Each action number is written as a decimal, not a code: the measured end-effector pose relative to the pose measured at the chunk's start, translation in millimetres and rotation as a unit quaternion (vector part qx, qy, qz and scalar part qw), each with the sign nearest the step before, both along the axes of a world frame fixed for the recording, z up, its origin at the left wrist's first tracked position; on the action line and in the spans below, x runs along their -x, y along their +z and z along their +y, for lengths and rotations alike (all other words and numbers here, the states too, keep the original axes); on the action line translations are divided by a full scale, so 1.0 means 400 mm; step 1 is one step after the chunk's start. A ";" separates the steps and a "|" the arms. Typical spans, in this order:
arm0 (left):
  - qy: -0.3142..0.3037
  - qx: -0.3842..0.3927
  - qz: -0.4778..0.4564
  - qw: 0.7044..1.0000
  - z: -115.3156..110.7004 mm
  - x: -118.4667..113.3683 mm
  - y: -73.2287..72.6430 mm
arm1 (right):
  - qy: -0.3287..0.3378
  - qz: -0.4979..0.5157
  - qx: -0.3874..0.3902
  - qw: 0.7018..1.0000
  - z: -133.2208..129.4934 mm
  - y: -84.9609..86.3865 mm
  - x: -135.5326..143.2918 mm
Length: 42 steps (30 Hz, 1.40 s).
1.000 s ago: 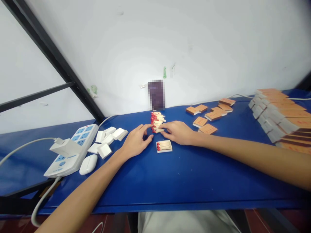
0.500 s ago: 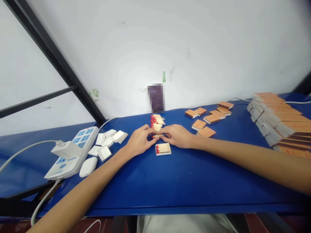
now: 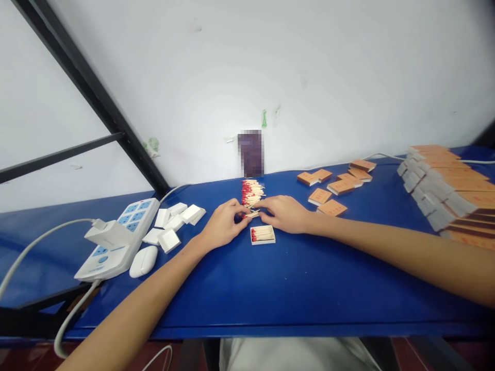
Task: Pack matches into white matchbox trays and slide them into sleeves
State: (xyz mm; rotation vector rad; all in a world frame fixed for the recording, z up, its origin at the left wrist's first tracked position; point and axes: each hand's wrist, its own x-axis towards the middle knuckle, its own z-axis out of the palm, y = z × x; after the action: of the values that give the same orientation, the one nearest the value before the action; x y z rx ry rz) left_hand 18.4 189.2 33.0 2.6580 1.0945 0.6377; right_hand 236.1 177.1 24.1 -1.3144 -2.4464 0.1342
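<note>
My left hand (image 3: 225, 222) pinches a few red-tipped matches (image 3: 252, 213) between thumb and fingertips, their heads toward the left. Facing it from the right, my right hand (image 3: 284, 214) has thumb and index finger apart around the bare ends of these matches; the index fingertip is close to the pile. Just beyond the fingers lies a loose pile of matches (image 3: 253, 191), heads mostly to the left. A small white matchbox tray (image 3: 263, 242), partly filled with matches, rests on the table in front of my hands.
White matchbox trays (image 3: 175, 222) lie at the left, near an earbud case (image 3: 143, 262) and a power strip (image 3: 133, 219) with a plugged-in charger (image 3: 109, 234). Orange matchboxes (image 3: 331, 208) are scattered at the right, beside a tall matchbox stack (image 3: 452, 188). A wall (image 3: 328, 103) stands behind.
My right thumb and index finger have parted slightly from the matches, which now look a little fanned. My left hand keeps its pinch. The whole view has shifted slightly.
</note>
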 end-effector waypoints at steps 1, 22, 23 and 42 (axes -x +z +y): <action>0.000 -0.003 0.000 1.000 0.000 0.000 0.000 | 0.005 0.003 0.001 1.000 0.000 0.001 -0.001; 0.019 0.063 0.015 0.998 -0.019 0.001 0.017 | 0.027 0.008 0.006 1.000 0.003 0.001 -0.003; 0.021 0.062 0.015 0.998 -0.020 0.000 0.017 | 0.031 0.012 0.005 0.999 0.004 0.001 -0.004; 0.070 -0.014 0.068 0.995 -0.018 0.001 0.016 | 0.035 0.032 0.018 0.999 0.006 0.002 -0.006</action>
State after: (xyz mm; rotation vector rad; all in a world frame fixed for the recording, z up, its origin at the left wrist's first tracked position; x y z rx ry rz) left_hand 18.2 181.9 39.3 2.7003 1.3280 0.5052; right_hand 238.3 179.3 24.8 -1.2212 -2.4467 0.2342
